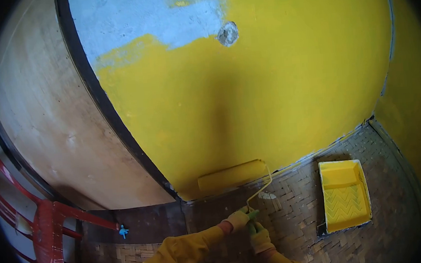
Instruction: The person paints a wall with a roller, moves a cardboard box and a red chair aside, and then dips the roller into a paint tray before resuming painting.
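Observation:
A paint roller (232, 175) covered in yellow lies against the bottom of the yellow wall (286, 86), just above the floor. Its bent wire frame runs down to a green handle. My left hand (237, 220), in a pale glove, is closed around the handle near the wire. Lower down and to the right, my right hand (261, 238), gloved as well, is also closed on the handle. Most of the grip is hidden by the fingers. To the right, a yellow paint tray (346, 200) with a ridged slope sits on the floor, apart from both hands.
Pale blue wall (147, 18) shows at the upper left, beside a round grey hole (228, 33). A wooden panel door (66, 123) stands left in a dark frame. A red plastic chair (50, 233) and a small blue object (123, 231) are at the lower left. Woven matting (296, 213) covers the floor.

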`<move>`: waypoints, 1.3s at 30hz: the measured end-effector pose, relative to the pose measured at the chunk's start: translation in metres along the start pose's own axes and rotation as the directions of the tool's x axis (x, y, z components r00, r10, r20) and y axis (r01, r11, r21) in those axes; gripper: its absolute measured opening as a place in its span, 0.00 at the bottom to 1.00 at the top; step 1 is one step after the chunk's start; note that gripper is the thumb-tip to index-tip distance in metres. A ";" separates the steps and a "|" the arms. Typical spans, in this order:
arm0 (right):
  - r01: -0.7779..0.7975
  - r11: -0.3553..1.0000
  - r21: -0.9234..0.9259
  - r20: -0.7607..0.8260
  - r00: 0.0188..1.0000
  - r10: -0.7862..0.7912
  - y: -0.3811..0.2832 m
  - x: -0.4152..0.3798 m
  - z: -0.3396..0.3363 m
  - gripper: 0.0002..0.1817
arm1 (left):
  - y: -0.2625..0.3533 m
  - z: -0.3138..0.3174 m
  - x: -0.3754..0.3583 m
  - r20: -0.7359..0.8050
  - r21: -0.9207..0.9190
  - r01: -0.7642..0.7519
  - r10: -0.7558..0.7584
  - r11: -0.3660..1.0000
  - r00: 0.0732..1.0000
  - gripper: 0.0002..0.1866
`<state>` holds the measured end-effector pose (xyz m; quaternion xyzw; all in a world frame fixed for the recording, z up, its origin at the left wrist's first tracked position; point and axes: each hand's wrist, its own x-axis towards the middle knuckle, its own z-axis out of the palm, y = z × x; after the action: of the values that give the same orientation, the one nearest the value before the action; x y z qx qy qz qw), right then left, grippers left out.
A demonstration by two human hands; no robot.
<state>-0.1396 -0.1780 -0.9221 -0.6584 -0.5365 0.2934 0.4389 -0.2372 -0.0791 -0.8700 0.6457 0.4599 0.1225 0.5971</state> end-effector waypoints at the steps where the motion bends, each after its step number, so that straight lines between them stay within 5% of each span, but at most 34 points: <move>1: -0.190 0.982 0.023 0.044 0.981 0.189 -0.001 -0.005 -0.001 0.13 | -0.016 0.007 0.004 0.004 -0.005 0.006 -0.006 1.000 1.000 0.18; 3: -0.222 0.975 -0.001 0.037 0.974 0.222 0.008 -0.011 0.001 0.15 | -0.028 0.018 0.007 0.057 -0.411 0.158 -0.148 0.898 0.987 0.15; 7: -0.338 0.937 -0.091 0.081 0.935 0.345 0.009 -0.016 -0.001 0.18 | -0.049 0.029 0.017 0.021 -0.435 0.238 -0.254 0.868 0.967 0.15; 10: -0.360 0.928 -0.093 0.107 0.923 0.369 0.022 -0.019 0.003 0.19 | -0.069 0.028 0.035 0.069 -0.219 0.326 -0.319 0.920 0.945 0.15; 12: -0.320 0.942 -0.100 0.087 0.941 0.328 0.022 -0.017 0.003 0.18 | -0.072 0.031 0.034 0.086 -0.440 0.305 -0.298 0.845 0.951 0.14; 14: -0.271 0.957 -0.103 0.064 0.958 0.279 0.038 -0.019 0.014 0.17 | -0.068 0.028 0.025 0.040 -0.383 0.222 -0.224 0.897 0.974 0.15; 16: 0.208 0.937 -0.282 0.028 0.978 -0.209 0.065 -0.023 0.029 0.16 | -0.045 0.018 0.013 -0.005 -0.322 0.133 -0.142 0.937 0.990 0.16; 26: 0.349 0.936 -0.054 -0.057 0.934 -0.352 -0.114 0.030 -0.029 0.15 | 0.102 -0.046 -0.076 -0.186 -0.271 -0.182 0.134 0.945 0.973 0.15; 28: 0.085 0.996 0.012 -0.026 0.996 -0.085 -0.180 0.038 -0.056 0.15 | 0.122 -0.056 -0.084 -0.331 -0.364 -0.473 0.363 0.803 0.871 0.16; 29: 0.092 0.996 0.014 -0.034 0.995 -0.092 -0.198 0.046 -0.061 0.15 | 0.131 -0.064 -0.084 -0.330 -0.358 -0.479 0.372 0.801 0.868 0.16; 32: 0.407 0.912 -0.056 -0.080 0.909 -0.410 -0.234 0.072 -0.067 0.12 | 0.164 -0.085 -0.087 -0.317 -0.401 -0.524 0.423 0.752 0.849 0.17; 33: 0.567 0.814 -0.128 -0.093 0.810 -0.579 -0.244 0.083 -0.069 0.11 | 0.185 -0.094 -0.097 -0.333 -0.289 -0.636 0.548 0.716 0.768 0.17; 34: 0.564 0.815 -0.136 -0.102 0.810 -0.577 -0.259 0.092 -0.070 0.11 | 0.205 -0.104 -0.107 -0.333 -0.175 -0.734 0.662 0.657 0.672 0.17; 37: 0.646 0.762 -0.040 -0.207 0.741 -0.639 -0.309 0.114 -0.075 0.12 | 0.261 -0.135 -0.128 -0.359 -0.310 -0.648 0.546 0.696 0.757 0.16; 39: 0.406 0.889 0.212 -0.067 0.914 -0.401 -0.342 0.118 -0.082 0.14 | 0.281 -0.151 -0.135 -0.354 -0.297 -0.677 0.580 0.674 0.733 0.15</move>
<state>-0.1927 -0.0730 -0.5709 -0.4827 -0.6206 0.2469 0.5664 -0.2922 -0.0414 -0.5304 0.6068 0.2374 0.4883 0.5805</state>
